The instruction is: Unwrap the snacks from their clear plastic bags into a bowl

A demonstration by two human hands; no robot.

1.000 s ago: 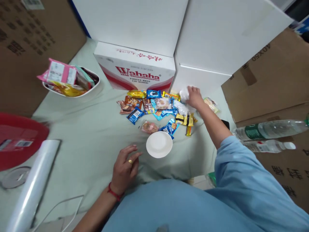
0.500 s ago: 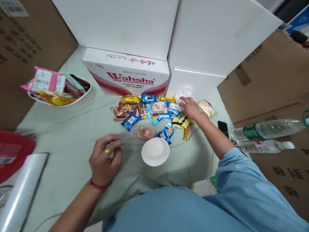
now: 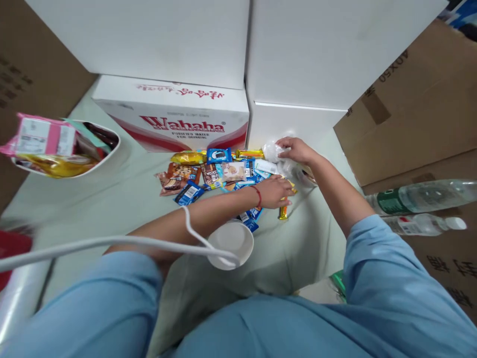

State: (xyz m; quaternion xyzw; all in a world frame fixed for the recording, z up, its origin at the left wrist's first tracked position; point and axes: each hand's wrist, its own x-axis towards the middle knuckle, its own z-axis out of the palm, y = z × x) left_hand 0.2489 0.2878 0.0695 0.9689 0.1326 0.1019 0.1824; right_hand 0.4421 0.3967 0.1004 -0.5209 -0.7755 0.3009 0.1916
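My right hand point(image 3: 296, 149) is closed on a crumpled clear plastic bag point(image 3: 271, 150) at the far right of a pile of small snack packets point(image 3: 219, 173) on the pale green cloth. Across the pile reaches my left hand point(image 3: 275, 191), lying on the yellow packets point(image 3: 283, 211) at its right side; its fingers are curled over them and I cannot see whether they grip one. A small white bowl point(image 3: 231, 243) stands just below my left forearm, near the cloth's front edge.
White boxes and a red-and-white Wahaha carton point(image 3: 175, 117) stand behind the pile. A white dish of larger snack packs point(image 3: 55, 149) is at the left. Cardboard boxes and two lying water bottles point(image 3: 421, 199) are at the right. A white cable point(image 3: 112, 242) crosses in front.
My left hand has swung from the cloth left of the bowl across to the right side of the pile. My right hand has stayed on the plastic bag. The view shifted left.
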